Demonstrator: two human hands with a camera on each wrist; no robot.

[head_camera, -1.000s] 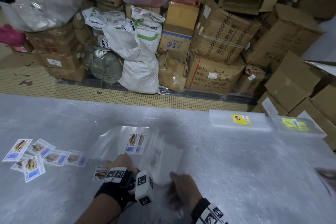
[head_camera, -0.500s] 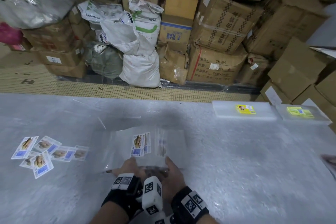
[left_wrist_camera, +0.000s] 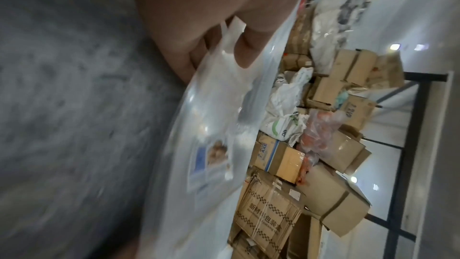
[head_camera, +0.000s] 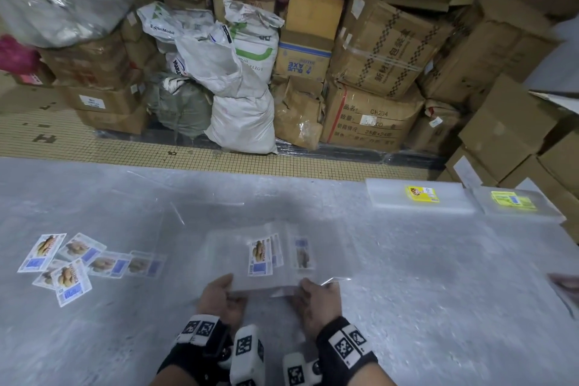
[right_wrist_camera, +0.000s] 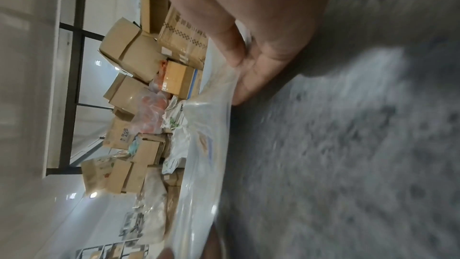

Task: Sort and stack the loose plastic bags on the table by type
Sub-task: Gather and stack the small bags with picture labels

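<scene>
A stack of clear plastic bags (head_camera: 275, 255) with printed labels lies in the middle of the grey table (head_camera: 423, 276). My left hand (head_camera: 221, 293) grips the stack's near left corner. My right hand (head_camera: 316, 294) grips its near right corner. In the left wrist view the fingers (left_wrist_camera: 245, 54) pinch the bags (left_wrist_camera: 211, 125), thumb on top. In the right wrist view the fingers (right_wrist_camera: 242, 86) hold the bags' edge (right_wrist_camera: 206, 145). Several more labelled bags (head_camera: 72, 263) lie scattered at the table's left.
Two flat white stacks with yellow labels (head_camera: 421, 196) (head_camera: 513, 202) sit at the table's far right. Another person's hand (head_camera: 567, 285) shows at the right edge. Cardboard boxes (head_camera: 376, 72) and white sacks (head_camera: 238, 94) crowd the floor beyond the table.
The bags were fanned out and held loosely; now they are gathered into one squared stack. My hands have moved apart to its two near corners.
</scene>
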